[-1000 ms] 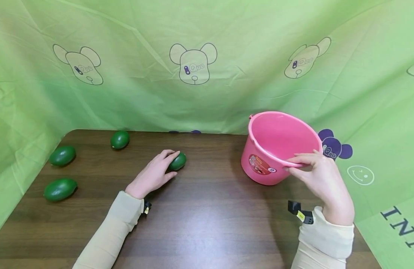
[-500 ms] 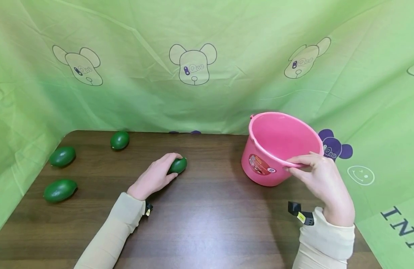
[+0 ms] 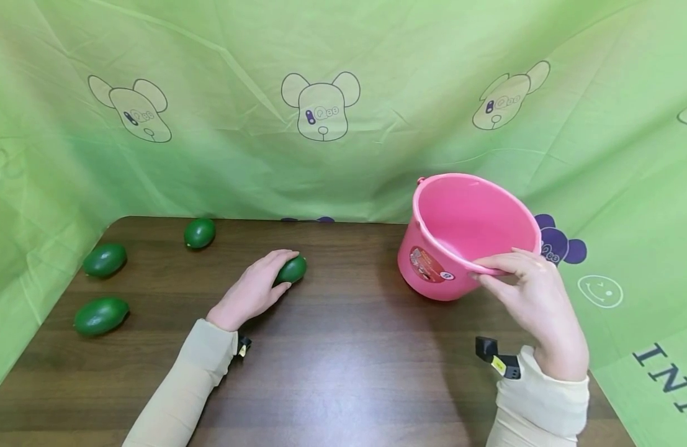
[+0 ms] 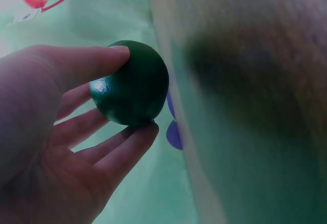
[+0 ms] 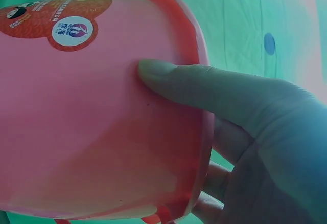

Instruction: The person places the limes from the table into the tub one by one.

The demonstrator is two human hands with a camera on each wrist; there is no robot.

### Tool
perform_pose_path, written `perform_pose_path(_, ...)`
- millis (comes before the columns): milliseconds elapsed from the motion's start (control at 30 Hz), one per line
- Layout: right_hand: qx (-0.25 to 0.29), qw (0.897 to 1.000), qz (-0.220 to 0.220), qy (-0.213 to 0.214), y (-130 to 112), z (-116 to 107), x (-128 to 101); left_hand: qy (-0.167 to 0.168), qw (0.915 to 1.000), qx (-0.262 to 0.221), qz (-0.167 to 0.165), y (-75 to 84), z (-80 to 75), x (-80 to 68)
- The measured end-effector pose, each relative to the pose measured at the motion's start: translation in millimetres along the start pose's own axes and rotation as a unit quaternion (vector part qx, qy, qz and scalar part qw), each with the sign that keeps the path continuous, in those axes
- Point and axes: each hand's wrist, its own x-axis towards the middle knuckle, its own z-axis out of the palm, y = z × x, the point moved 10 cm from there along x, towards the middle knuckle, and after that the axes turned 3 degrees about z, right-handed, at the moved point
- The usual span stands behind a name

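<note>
My left hand (image 3: 259,287) grips a dark green avocado (image 3: 292,269) near the middle of the brown table (image 3: 343,372); in the left wrist view the thumb and fingers (image 4: 120,155) curl round the avocado (image 4: 132,83). My right hand (image 3: 524,285) pinches the near rim of the pink bucket (image 3: 466,230), which is tilted toward the left hand with its base off the table. The thumb (image 5: 204,88) presses on the bucket's outer wall (image 5: 87,116), with the fingers inside the rim.
Three more green avocados lie at the table's left: one at the back (image 3: 200,233), one at the left edge (image 3: 105,259), one nearer me (image 3: 100,315). Green printed cloth (image 3: 321,112) hangs behind and drapes both sides.
The right hand has lifted and tilted the pink bucket off the table. The left hand stays on the avocado, shifting slightly with it.
</note>
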Motion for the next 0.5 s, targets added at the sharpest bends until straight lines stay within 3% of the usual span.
perform_pose_path(500, 0.015, 0.999, -0.027, -0.006, -13.3, 12.0, 4.8, 0.033, 0.9990, 0.011, -0.029, -11.8, -27.0, -3.6)
